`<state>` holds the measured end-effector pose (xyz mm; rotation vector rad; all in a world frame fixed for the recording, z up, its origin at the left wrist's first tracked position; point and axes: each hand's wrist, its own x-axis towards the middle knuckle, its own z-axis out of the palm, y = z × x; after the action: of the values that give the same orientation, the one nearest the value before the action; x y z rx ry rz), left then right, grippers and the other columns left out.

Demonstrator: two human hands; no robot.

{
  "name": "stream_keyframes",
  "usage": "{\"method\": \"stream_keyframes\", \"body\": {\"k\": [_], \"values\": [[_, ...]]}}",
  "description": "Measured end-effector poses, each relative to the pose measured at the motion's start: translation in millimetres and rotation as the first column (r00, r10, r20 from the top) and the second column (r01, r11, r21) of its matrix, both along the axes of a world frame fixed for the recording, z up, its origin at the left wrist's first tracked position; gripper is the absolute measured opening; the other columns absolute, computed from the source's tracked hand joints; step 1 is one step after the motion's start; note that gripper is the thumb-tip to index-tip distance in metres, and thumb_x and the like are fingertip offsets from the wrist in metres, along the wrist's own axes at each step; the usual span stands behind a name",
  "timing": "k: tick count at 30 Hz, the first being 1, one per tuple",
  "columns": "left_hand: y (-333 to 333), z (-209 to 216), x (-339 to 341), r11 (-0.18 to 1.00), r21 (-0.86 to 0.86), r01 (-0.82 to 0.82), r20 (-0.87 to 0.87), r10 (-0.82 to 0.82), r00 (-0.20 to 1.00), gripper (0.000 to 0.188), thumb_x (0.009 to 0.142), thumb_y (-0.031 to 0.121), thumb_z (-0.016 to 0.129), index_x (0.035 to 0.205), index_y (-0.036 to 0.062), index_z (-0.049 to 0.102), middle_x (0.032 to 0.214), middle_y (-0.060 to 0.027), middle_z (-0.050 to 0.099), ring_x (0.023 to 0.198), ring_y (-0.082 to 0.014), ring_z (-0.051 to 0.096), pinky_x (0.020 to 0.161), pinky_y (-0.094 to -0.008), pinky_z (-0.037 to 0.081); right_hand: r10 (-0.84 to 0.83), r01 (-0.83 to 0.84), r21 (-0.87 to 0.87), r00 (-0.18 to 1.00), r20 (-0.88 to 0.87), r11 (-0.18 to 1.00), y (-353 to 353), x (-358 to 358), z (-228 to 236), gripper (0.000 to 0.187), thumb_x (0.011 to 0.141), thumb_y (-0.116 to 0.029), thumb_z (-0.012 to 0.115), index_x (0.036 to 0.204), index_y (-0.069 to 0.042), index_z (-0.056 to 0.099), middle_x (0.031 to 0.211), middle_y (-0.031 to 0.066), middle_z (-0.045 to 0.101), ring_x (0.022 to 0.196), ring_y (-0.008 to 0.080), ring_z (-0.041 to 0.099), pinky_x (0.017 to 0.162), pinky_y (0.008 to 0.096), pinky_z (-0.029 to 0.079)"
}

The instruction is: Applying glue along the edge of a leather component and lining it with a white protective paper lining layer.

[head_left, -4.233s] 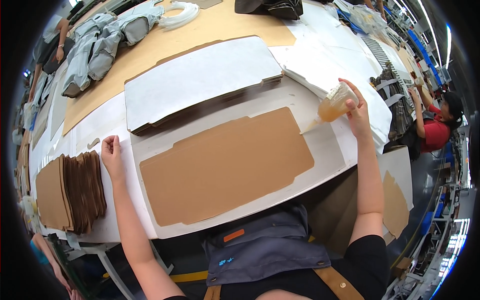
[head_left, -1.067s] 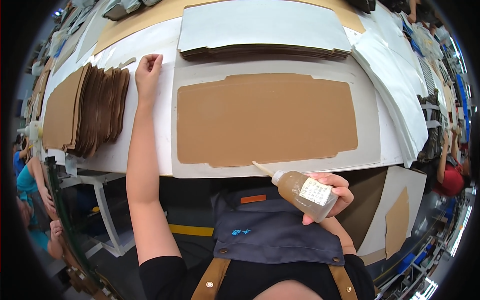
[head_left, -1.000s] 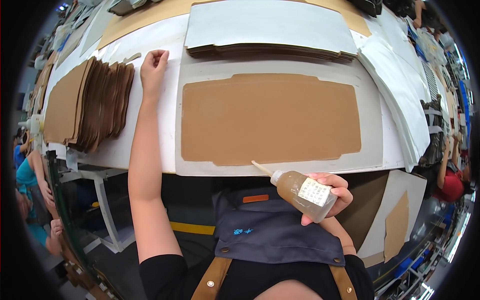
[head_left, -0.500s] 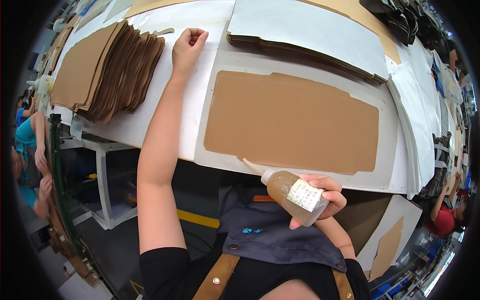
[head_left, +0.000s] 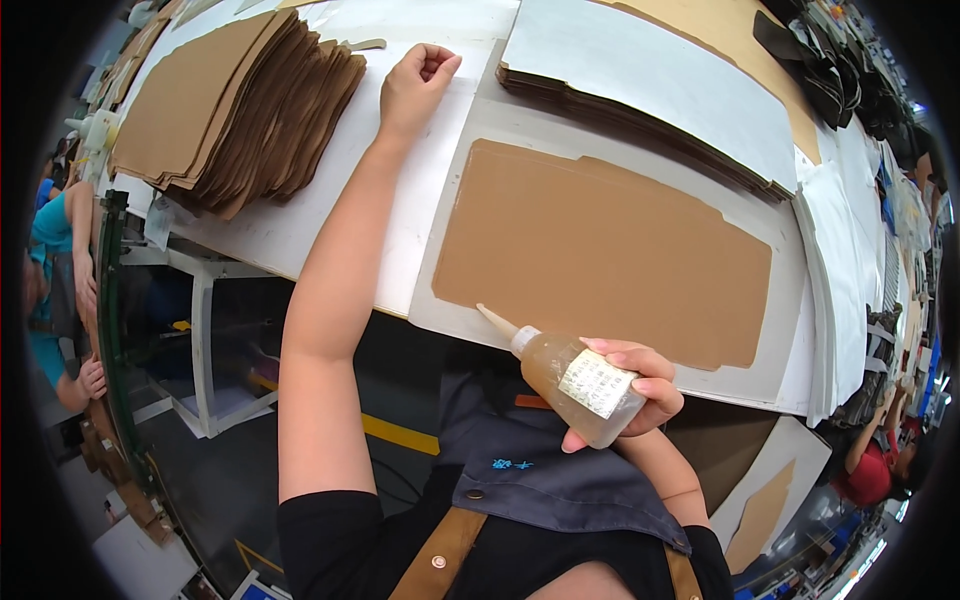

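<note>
One bottle [head_left: 575,385], long axis slanted, nozzle [head_left: 498,321] pointing upper-left; contact unclear.

Right hand [head_left: 657,388] grips tilted bottle [head_left: 546,362] of amber liquid; nozzle [head_left: 499,321] tip at near edge of brown sheet [head_left: 610,250], by its left corner. Left hand [head_left: 412,92], fingers curled, over tabletop [head_left: 398,235] between brown stack [head_left: 285,115] and white-topped stack [head_left: 650,80].

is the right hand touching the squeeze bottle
Touching. The head view plainly shows the right hand gripping the squeeze bottle, curled against its side with no gap.
</note>
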<state>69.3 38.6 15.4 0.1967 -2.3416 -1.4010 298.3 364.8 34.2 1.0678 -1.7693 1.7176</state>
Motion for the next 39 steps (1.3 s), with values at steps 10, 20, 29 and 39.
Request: {"method": "stream_keyframes", "body": {"k": [10,20,29,39], "values": [[2,6,4,1.000,-0.015,-0.014,0.022,0.014,1.000,0.025,0.095,0.029,0.072,0.102,0.0043,0.070,0.086,0.0015,0.067,0.079,-0.0074,0.060,0.074,-0.0237,0.049,0.041,-0.041,-0.019,0.999,0.026,0.999,-46,-14,5,0.093,0.068,-0.048,0.092,0.127,-0.007,0.033,0.120,0.0212,0.052,0.105,0.0363,0.069,0.085,0.0424,0.061],[-12,-10,-6,1.000,0.002,-0.013,-0.068,0.013,0.998,0.022,0.093,0.027,0.074,0.098,0.0061,0.072,0.083,-0.0013,0.072,0.076,-0.0110,0.066,0.071,-0.0272,0.053,0.273,0.401,-0.619,0.643,0.715,0.675,32,-59,66,0.058,0.102,-0.045,0.059,0.139,-0.001,0.052,0.137,0.0171,0.060,0.126,0.0261,0.059,0.109,0.0452,0.048],[-20,-16,-2,0.995,0.068,0.074,-0.100,-0.067,0.993,0.016,0.097,0.016,0.070,0.099,0.0010,0.068,0.086,-0.0005,0.067,0.079,-0.0071,0.058,0.071,-0.0235,0.048,0.297,0.447,-0.738,0.713,0.635,0.505,226,-34,49,0.055,0.103,-0.042,0.057,0.133,0.004,0.054,0.134,0.0224,0.061,0.127,0.0374,0.058,0.111,0.0497,0.050],[-21,-14,-11,0.990,0.087,0.108,-0.072,-0.102,0.992,0.013,0.101,0.015,0.065,0.098,0.0021,0.063,0.084,0.0046,0.056,0.073,-0.0035,0.047,0.063,-0.0204,0.038,0.041,0.644,-0.663,0.705,0.708,0.383,307,13,29,0.047,0.105,-0.037,0.055,0.133,0.001,0.054,0.127,0.0197,0.062,0.117,0.0318,0.062,0.103,0.0471,0.053]]}}
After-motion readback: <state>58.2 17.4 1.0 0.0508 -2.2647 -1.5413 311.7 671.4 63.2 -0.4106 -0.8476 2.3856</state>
